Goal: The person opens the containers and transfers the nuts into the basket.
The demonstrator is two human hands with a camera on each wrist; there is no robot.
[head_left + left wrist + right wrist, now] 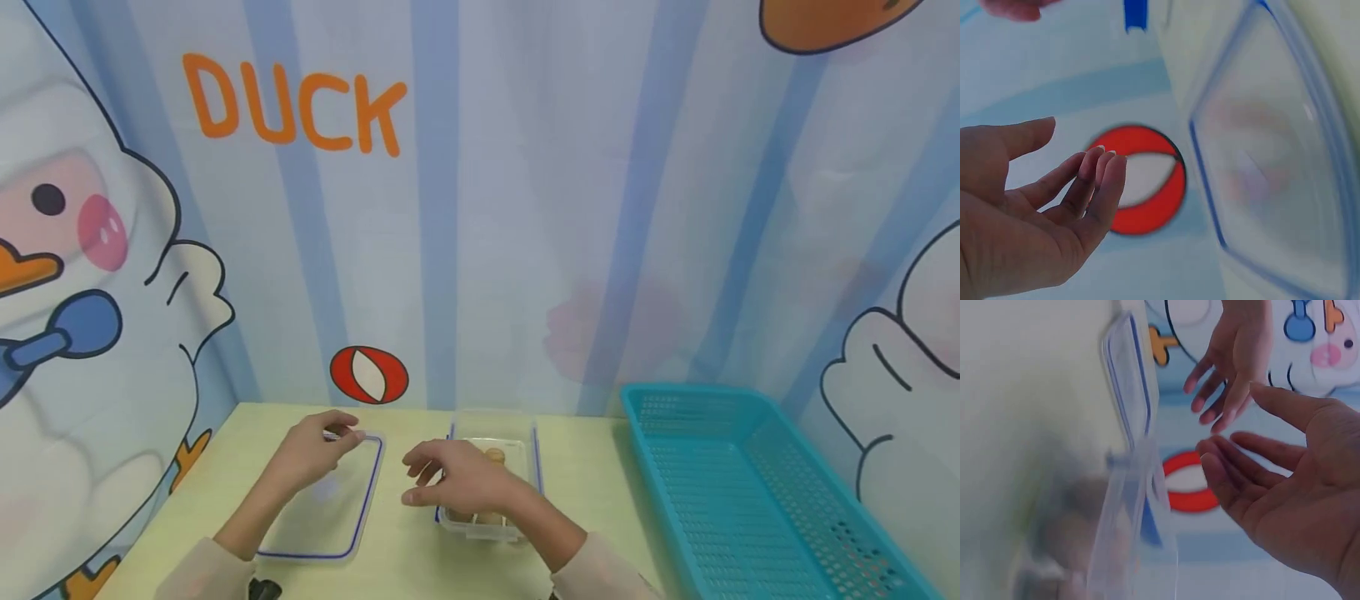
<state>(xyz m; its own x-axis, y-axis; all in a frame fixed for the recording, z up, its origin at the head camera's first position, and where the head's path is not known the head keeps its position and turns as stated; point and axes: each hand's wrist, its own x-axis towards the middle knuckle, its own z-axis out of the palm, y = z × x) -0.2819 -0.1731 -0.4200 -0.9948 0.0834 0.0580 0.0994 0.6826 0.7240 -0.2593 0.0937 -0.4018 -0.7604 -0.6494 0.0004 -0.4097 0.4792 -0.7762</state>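
My left hand (311, 450) hovers over a clear lid (330, 508) with a blue seal, its fingers loosely bent around nothing. The lid lies flat on the table. To its right stands a clear plastic food container (536, 467) with blue side clips. Several round brownish items (495, 455) lie inside it; their kind is too small to make out. Above the container's left side, my right hand (468, 477) hangs with relaxed fingers and holds nothing, hiding part of the contents. In the right wrist view both hands face each other, apart.
A turquoise perforated basket (738, 442) stands at the right of the pale yellow table (592, 492). Behind the table hangs a striped curtain (510, 208) with duck drawings and the word DUCK.
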